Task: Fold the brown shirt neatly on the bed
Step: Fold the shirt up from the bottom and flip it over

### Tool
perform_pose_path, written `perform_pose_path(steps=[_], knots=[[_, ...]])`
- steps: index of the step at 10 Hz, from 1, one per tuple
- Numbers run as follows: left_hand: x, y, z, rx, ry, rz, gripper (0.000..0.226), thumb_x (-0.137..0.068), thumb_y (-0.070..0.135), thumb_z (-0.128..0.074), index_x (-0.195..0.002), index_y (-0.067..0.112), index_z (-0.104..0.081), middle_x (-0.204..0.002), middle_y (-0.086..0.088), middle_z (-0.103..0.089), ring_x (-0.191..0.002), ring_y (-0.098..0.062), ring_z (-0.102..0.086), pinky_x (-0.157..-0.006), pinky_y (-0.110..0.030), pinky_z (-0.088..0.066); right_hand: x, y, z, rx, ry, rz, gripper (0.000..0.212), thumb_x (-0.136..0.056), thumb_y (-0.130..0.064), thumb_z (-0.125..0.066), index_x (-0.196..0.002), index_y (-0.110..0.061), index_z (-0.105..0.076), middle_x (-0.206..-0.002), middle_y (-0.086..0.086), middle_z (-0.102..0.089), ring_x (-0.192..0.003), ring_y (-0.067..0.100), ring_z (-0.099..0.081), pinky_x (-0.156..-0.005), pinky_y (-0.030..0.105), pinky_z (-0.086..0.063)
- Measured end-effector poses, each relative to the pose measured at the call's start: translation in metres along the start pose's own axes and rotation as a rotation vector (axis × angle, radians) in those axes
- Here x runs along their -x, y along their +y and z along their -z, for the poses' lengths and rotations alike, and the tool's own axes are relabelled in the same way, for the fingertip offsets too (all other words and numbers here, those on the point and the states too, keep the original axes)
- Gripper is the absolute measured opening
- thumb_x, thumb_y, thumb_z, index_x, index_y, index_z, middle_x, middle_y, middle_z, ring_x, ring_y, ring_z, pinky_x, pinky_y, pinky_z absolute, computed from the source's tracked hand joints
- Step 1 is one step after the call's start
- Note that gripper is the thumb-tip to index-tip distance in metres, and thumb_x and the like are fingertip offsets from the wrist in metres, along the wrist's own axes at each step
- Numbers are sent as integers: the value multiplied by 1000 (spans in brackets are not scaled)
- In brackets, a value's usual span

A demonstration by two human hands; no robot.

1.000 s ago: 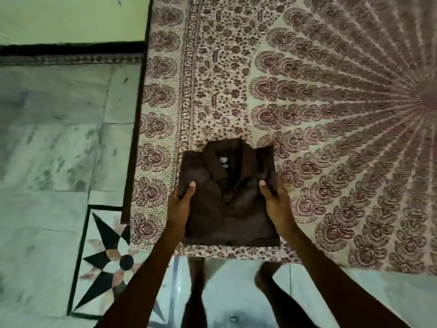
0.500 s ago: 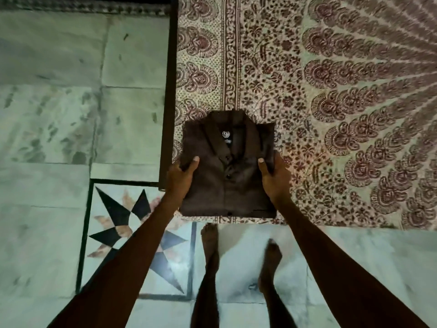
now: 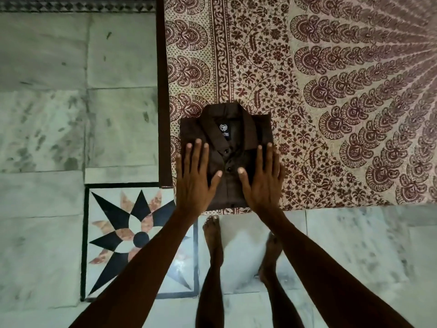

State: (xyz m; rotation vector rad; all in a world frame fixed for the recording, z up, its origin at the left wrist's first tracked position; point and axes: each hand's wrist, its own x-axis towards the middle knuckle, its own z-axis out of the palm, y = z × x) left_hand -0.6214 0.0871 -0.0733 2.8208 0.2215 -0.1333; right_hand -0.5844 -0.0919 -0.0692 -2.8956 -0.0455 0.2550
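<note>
One bed [image 3: 331,91] fills the upper right, covered by a patterned spread. One brown shirt [image 3: 227,147] lies at its near left corner, already a compact rectangle with collar up and buttons closed, so the folding looks essentially done; only a final smoothing seems left. Two hands, left hand [image 3: 192,178] and right hand [image 3: 262,181], press flat on it, fingers [image 3: 197,150] spread, gripping nothing.

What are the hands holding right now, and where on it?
Nothing is gripped. The left hand and right hand lie flat, fingers spread, on top of the folded brown shirt, one on each side of its button line.
</note>
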Motion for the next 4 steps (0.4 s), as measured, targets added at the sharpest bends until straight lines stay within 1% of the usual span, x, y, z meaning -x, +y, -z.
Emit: perform_pose_path(steps=[1,2,3,4], knots=[[-1,-9,-16,-38,-74,17,76,-96,62,-28,-154,15,-14,-163,-6,-8,-150,-24,-3,-120,-50,-12,0,8,-17,72,-103,8,79,-93,-67,-21,-154,-19,-10,-163,8,-2,-149,32,-4,-117,56,-12],[-2,-11,-21,-78,-101,18,77,-95,63,-26,-154,16,-13,-163,-6,-8,-150,-23,-3,-121,-49,-8,-4,11,-21,78,-140,6,79,-93,-68,-21,-154,-20,-9,-163,7,-2,-149,33,-4,-117,58,-10],[-3,-9,-13,-44,-64,21,76,-94,62,-31,-154,16,-16,-162,-5,-11,-150,-23,-3,-121,-48,-3,-1,11,-12,42,-111,5,77,-93,-67,-25,-154,-22,-12,-163,5,-5,-149,31,-2,-119,55,-4],[1,0,7,75,10,67,70,-93,56,-42,-151,18,-26,-160,-4,-21,-149,-24,-11,-120,-47,-9,2,15,12,-51,-43,-36,67,-96,-59,-35,-150,-19,-27,-158,8,-23,-147,31,-15,-119,51,-13]])
